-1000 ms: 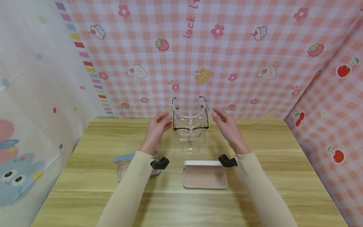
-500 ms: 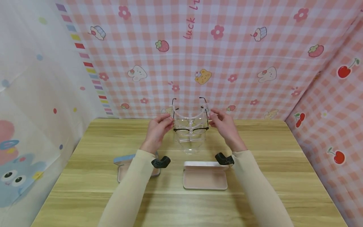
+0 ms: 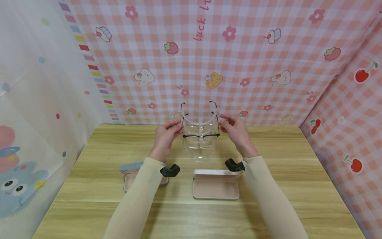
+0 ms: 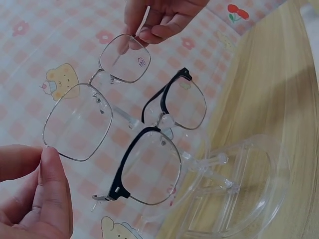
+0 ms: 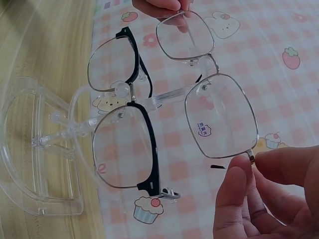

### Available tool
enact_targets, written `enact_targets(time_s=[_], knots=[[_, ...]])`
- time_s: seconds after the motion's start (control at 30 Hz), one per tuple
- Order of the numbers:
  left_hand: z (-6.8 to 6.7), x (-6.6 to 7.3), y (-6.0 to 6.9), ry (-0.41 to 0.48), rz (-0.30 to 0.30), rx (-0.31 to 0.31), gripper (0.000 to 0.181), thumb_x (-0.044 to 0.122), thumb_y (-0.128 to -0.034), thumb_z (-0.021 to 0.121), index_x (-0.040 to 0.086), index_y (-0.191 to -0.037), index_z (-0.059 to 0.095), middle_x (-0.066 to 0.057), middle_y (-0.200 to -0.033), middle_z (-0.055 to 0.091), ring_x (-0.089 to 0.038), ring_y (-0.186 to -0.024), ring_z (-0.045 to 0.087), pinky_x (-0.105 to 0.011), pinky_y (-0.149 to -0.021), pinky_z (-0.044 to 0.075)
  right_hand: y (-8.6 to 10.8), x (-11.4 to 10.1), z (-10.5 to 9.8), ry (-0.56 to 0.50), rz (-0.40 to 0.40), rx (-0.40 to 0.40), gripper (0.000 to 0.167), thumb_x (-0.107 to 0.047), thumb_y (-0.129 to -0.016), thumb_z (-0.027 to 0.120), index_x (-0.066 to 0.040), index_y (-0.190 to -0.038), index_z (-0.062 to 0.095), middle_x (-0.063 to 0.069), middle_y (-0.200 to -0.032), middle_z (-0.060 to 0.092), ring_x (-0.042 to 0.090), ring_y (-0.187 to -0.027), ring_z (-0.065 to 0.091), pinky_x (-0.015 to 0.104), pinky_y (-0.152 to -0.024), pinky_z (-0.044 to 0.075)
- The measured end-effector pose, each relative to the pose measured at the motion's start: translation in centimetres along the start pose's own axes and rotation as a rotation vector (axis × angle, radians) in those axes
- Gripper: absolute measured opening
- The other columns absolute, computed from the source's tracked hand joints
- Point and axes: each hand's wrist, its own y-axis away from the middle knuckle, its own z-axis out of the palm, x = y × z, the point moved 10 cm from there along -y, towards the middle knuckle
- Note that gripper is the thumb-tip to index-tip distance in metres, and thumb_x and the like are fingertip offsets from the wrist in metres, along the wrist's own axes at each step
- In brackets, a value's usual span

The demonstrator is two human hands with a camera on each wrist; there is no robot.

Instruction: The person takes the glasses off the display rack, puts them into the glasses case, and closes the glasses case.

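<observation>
Thin metal-framed glasses (image 4: 77,122) sit on the upper tier of a clear display stand (image 5: 42,211). At one outer corner my left hand (image 3: 166,137) pinches them between thumb and fingers. My right hand (image 3: 237,134) pinches the opposite corner, near the hinge, as the right wrist view shows. A small printed mark is visible on one lens. Black half-rim glasses (image 5: 149,144) rest one tier below, and neither hand touches them. The thin frame is hard to make out in the head view.
An open glasses case (image 3: 216,189) with a pinkish lining lies on the wooden table (image 3: 268,199) before the stand. Another open case with a blue lid (image 3: 129,167) is partly hidden beneath my left forearm. Checked cloth (image 3: 238,66) hangs behind the stand.
My right hand has moved left to the stand and taken hold of the metal-framed glasses. My left hand has shifted slightly right, up to their other side.
</observation>
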Motion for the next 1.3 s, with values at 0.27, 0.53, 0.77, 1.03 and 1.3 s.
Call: enact_targets(time_s=[0.27,0.53,0.77,1.03,1.3], knots=[[0.1,0.3,0.4,0.055,-0.008,-0.001,0.022,-0.012,-0.0962,0.063,-0.013,-0.117,0.066,-0.013,-0.104,0.067,-0.014,-0.083,0.07,-0.022,-0.08,0.06,0.2,-0.5,-0.2,-0.037,-0.01,0.003,0.037,-0.006,-0.103,0.058,0.008,-0.138,0.059,0.011,-0.102,0.064,0.021,-0.093,0.065,0.02,-0.081,0.058],[0.6,1.0,1.2,0.059,-0.003,-0.025,0.027,-0.01,-0.0973,0.063,-0.014,-0.124,0.063,-0.015,-0.11,0.066,-0.014,-0.087,0.07,-0.023,-0.085,0.06,0.9,-1.0,-0.7,-0.074,-0.031,-0.005,0.037,-0.007,-0.104,0.059,0.007,-0.138,0.058,0.01,-0.103,0.065,0.023,-0.096,0.066,0.021,-0.083,0.059],[1.0,1.6,2.2,0.026,0.031,-0.046,0.029,-0.009,-0.0978,0.063,-0.015,-0.126,0.061,-0.011,-0.104,0.069,-0.014,-0.088,0.069,-0.024,-0.085,0.06,1.7,-1.4,-0.9,-0.077,-0.05,-0.014,0.041,-0.011,-0.104,0.062,0.005,-0.14,0.057,0.018,-0.11,0.065,0.016,-0.092,0.067,0.022,-0.085,0.059],[1.3,2.3,3.3,-0.034,0.088,-0.069,0.029,-0.007,-0.0976,0.065,-0.014,-0.125,0.062,-0.006,-0.098,0.07,-0.015,-0.088,0.068,-0.032,-0.092,0.06,2.7,-1.7,-1.0,-0.119,-0.08,-0.009,0.037,-0.006,-0.103,0.063,0.008,-0.136,0.058,0.011,-0.1,0.064,0.013,-0.083,0.067,0.027,-0.085,0.061],[1.1,2.4,4.2,-0.081,0.132,-0.064,0.028,-0.005,-0.0976,0.066,-0.014,-0.125,0.063,-0.004,-0.095,0.07,-0.013,-0.087,0.069,-0.029,-0.09,0.06,3.7,-1.9,-1.1,-0.139,-0.088,0.002,0.037,-0.002,-0.101,0.063,0.009,-0.136,0.058,0.008,-0.098,0.065,0.013,-0.082,0.068,0.03,-0.085,0.062]])
